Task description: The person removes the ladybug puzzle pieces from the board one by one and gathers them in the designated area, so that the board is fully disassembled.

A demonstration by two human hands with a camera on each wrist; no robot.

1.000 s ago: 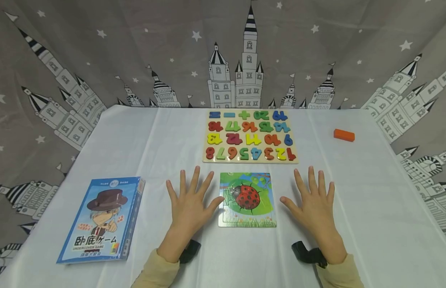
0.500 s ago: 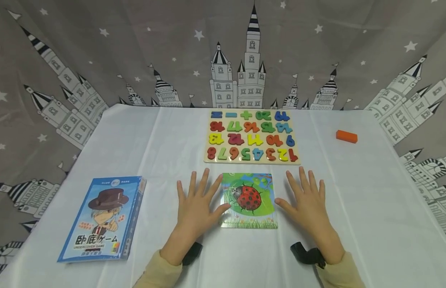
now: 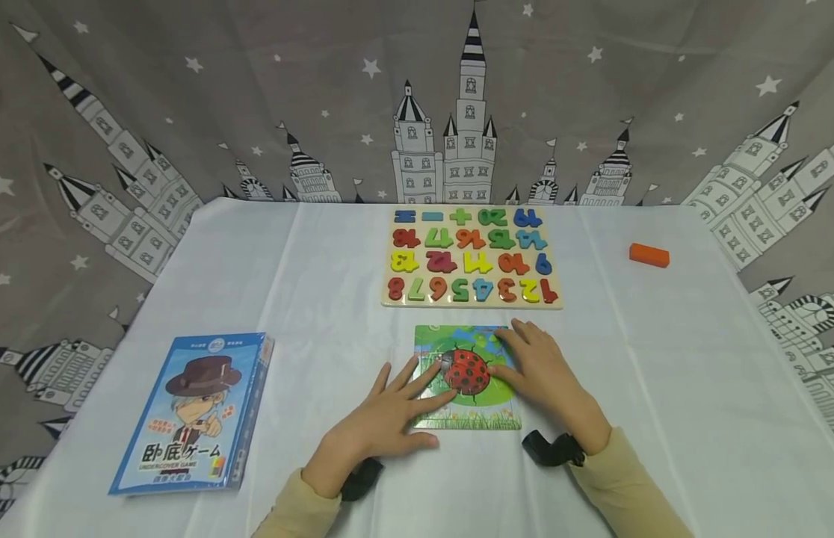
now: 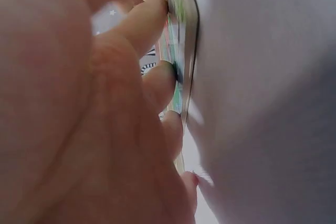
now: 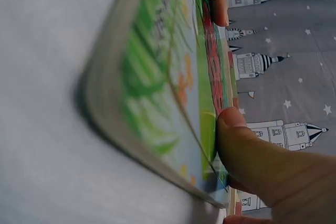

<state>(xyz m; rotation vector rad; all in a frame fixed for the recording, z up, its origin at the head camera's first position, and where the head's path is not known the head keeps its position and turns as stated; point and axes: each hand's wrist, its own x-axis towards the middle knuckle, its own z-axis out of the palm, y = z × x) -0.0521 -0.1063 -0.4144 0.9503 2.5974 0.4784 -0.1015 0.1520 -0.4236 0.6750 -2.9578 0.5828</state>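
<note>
Farthest left lay one glossy blue Undercover Game box (image 3: 191,415), and beside it the left hand (image 3: 383,424) was spread wide, fingertips on one flat, square ladybug jigsaw puzzle (image 3: 468,377), shiny green with a red, black-spotted beetle, lying mid-table on white cloth (image 3: 679,373). Just beyond, I counted twenty-three chunky coloured pieces (image 3: 441,261) in one pale wooden number board (image 3: 471,305). The right hand (image 3: 551,377) rested parted thumb and forefinger on the puzzle, well apart from one smooth orange block (image 3: 649,255).
</note>
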